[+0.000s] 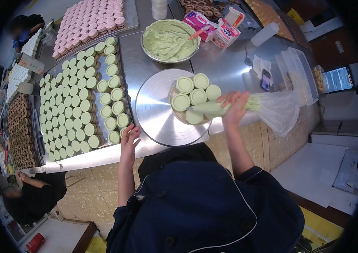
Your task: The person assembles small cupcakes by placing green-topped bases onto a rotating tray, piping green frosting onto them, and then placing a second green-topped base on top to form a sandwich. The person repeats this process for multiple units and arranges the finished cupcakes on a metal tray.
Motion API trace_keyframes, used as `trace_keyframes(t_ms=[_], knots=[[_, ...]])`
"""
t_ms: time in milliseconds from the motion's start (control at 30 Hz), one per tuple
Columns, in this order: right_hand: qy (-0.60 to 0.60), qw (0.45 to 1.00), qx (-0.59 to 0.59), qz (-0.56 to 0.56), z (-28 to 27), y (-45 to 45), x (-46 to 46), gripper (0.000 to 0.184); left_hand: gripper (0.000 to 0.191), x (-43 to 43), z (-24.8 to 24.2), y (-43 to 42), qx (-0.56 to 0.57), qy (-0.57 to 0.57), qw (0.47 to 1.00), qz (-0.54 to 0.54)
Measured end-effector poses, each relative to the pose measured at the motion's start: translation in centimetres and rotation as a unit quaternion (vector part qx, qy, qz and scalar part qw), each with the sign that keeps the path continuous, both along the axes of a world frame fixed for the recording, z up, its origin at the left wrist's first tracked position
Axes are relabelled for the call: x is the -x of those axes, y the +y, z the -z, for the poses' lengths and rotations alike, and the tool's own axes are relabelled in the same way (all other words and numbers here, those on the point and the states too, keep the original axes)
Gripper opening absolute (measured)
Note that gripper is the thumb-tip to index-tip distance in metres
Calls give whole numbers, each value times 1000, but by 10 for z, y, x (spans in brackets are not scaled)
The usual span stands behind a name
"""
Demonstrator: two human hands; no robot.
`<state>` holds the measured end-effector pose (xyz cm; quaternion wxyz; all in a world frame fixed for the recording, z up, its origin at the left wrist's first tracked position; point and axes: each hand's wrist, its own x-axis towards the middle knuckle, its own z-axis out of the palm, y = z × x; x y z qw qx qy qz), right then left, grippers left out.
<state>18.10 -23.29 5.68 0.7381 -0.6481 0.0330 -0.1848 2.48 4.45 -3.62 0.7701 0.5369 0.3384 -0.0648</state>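
Observation:
My right hand [234,107] grips a clear piping bag [212,107] filled with pale green cream. The bag's metal tip points left, over a small round board [173,95] that carries several round cakes with green tops. Some of these tops, such as the cake at the upper left [185,84], bear a piped ring around the rim; the cake at the right [213,92] looks plain. Under the board is a metal turntable [153,104]. Empty and with fingers apart, my left hand [130,142] is at the right edge of a large tray [98,104] of green-topped cakes.
Behind the turntable stands a bowl of green cream [169,41] with a spatula. Pink-topped cakes [93,23] fill another tray. Packets [226,33], a squeeze bottle [265,34], a phone [265,79] and a plastic container [297,76] lie rightward. Two other people are at the left.

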Motion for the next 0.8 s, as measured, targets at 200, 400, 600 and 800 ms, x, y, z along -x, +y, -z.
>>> trace_keyframes(t_ms=[200,400,600,800], knots=[[7,1000,4,-16,-1,-3,3,50,30,0,5,-13,-115,-34,993,4],[-13,1000,18,10,-3,-1,4,54,24,1,13,-27,-195,-107,975,28],[-48,997,-38,54,-19,-3,5,52,24,1,11,-51,-243,-136,956,88],[-46,993,-103,45,-28,-4,4,49,51,-6,5,-68,-239,-135,934,230]])
